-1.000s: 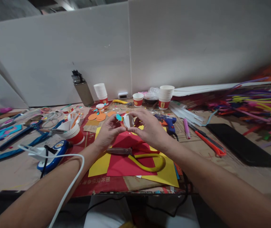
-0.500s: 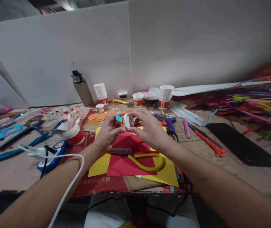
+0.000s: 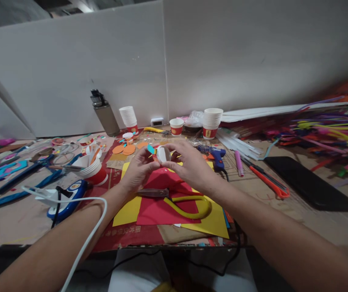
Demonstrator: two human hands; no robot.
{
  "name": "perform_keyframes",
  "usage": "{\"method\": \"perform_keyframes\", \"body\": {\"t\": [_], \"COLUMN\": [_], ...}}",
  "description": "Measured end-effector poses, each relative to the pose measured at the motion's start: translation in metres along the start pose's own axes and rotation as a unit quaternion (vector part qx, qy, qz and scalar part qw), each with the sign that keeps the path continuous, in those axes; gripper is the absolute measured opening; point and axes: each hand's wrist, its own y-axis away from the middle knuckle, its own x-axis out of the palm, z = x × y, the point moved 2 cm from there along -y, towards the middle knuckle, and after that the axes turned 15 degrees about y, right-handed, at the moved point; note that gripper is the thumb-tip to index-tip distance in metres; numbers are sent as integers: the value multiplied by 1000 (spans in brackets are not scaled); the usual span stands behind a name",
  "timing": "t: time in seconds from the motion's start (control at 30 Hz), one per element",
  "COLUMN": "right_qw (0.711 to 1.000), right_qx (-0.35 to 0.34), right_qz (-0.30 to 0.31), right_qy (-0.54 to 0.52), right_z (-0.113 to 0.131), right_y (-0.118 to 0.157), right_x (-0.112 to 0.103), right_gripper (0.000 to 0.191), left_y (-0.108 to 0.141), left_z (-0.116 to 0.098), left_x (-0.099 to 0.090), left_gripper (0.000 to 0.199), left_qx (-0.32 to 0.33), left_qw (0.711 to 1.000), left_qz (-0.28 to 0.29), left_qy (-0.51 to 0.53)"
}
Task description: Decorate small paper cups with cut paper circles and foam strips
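Both of my hands hold a small cut-down paper cup (image 3: 163,154), its round white side facing me. A teal paper leaf (image 3: 151,149) sticks out at its left. My left hand (image 3: 139,169) pinches it from the left, and my right hand (image 3: 188,163) closes round it from the right, fingertips partly hidden. Beneath the hands, scissors with yellow handles (image 3: 206,207) lie across red paper (image 3: 152,215) and yellow paper (image 3: 123,213). Orange paper circles (image 3: 129,150) rest just beyond my left hand.
Stacked paper cups (image 3: 212,121) stand at the back, near a grey bottle (image 3: 106,117). On the right lie a blue glue gun (image 3: 218,156), an orange-handled tool (image 3: 271,182), a black phone (image 3: 310,184) and pipe cleaners (image 3: 329,138). A white cable (image 3: 96,227) crosses over my left forearm.
The cut-down cup has turned slightly between my fingers, so its white face and the teal leaf sit at a somewhat different angle. Both hands stay in nearly the same place.
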Motion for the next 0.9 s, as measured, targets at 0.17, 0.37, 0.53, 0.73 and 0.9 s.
{"method": "perform_keyframes", "body": {"t": [0.17, 0.37, 0.53, 0.73, 0.9], "right_qw": [998, 996, 999, 996, 991], "right_qx": [29, 38, -8, -62, -97], "right_qz": [-42, -60, -43, -53, -46], "right_qy": [-28, -44, -10, 34, 74], "right_z": [-15, -19, -9, -10, -9], "right_y": [-6, -6, -4, -4, -2], "right_x": [-5, -4, -2, 1, 1], "right_gripper": [22, 16, 9, 7, 9], "left_y": [-4, -5, -3, -2, -2], "left_z": [-3, -3, 0, 3, 6], "left_x": [1, 2, 3, 4, 0], "left_gripper": [33, 34, 32, 31, 32], "left_qx": [-76, -129, -130, -151, -147], "left_qw": [985, 964, 969, 969, 972], "left_qz": [-107, -157, -143, -139, -124], "left_qy": [113, 172, 152, 141, 132]}}
